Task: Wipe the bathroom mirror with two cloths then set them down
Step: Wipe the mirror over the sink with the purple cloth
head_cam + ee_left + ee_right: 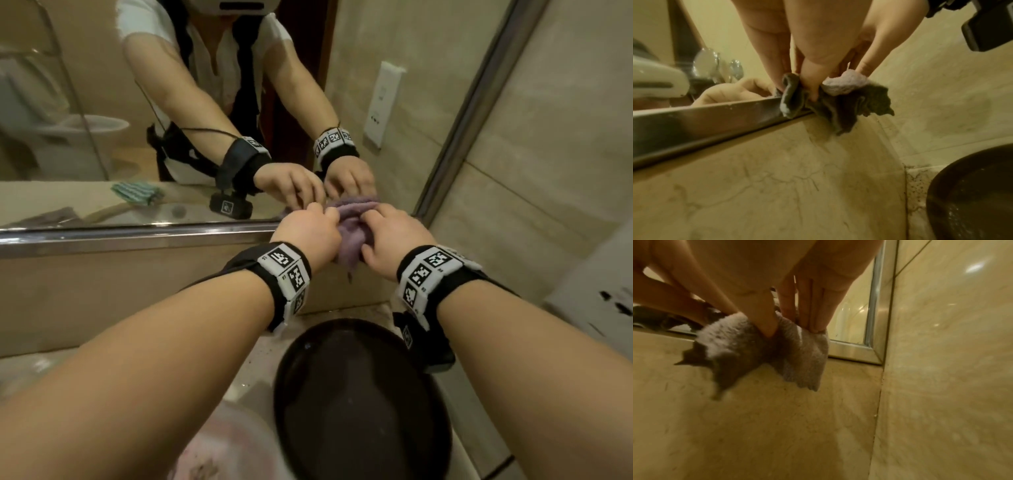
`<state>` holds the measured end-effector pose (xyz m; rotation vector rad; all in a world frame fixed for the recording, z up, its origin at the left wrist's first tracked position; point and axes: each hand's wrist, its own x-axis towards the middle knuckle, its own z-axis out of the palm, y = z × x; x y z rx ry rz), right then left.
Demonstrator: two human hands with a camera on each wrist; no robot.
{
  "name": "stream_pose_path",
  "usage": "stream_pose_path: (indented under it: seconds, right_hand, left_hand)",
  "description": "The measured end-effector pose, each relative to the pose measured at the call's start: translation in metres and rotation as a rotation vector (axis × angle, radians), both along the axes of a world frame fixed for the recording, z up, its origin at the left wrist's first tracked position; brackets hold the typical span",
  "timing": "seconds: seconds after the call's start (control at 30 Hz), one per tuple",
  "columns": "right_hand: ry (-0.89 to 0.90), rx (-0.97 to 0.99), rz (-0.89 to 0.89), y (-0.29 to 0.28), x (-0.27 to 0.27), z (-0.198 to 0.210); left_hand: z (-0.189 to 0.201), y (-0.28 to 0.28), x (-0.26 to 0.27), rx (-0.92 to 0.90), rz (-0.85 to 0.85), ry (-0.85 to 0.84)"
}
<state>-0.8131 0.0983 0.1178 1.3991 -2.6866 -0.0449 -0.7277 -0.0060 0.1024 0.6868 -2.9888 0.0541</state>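
A bunched purple cloth [349, 236] is held against the lower right corner of the mirror [113, 85], over its metal frame [137, 236]. My left hand [322, 216] pinches the cloth's left side; in the left wrist view the thumb [813, 92] presses into the folds of the cloth [840, 112]. My right hand [373, 219] pinches the right side, with the thumb [766, 326] and fingers [813, 319] on the cloth [748, 347]. A green striped cloth [137, 192] shows only as a reflection, lying on the counter.
A black round basin [359, 394] stands on the counter right below my wrists, also in the left wrist view [972, 194]. The beige tiled side wall [548, 154] closes in at the right, beside the mirror's vertical frame [875, 305]. A pinkish bowl [222, 445] sits at the bottom edge.
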Motion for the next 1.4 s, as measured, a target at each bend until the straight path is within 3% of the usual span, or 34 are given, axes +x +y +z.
stream_pose_path:
  seconds: [0.27, 0.5, 1.17, 1.4]
  right_hand:
    - [0.007, 0.117, 0.04, -0.012, 0.01, 0.016]
    - [0.143, 0.178, 0.111, -0.036, 0.034, 0.019]
    - [0.202, 0.069, 0.314, -0.086, 0.104, 0.013]
    - [0.201, 0.111, 0.308, -0.108, 0.134, 0.014]
  left_hand:
    - [0.018, -0.002, 0.018, -0.267, -0.078, -0.126]
    - [0.018, -0.019, 0.042, -0.231, -0.02, -0.106]
    - [0.01, -0.067, 0.125, -0.229, 0.154, -0.024]
    - [0.011, -0.084, 0.152, -0.218, 0.165, -0.039]
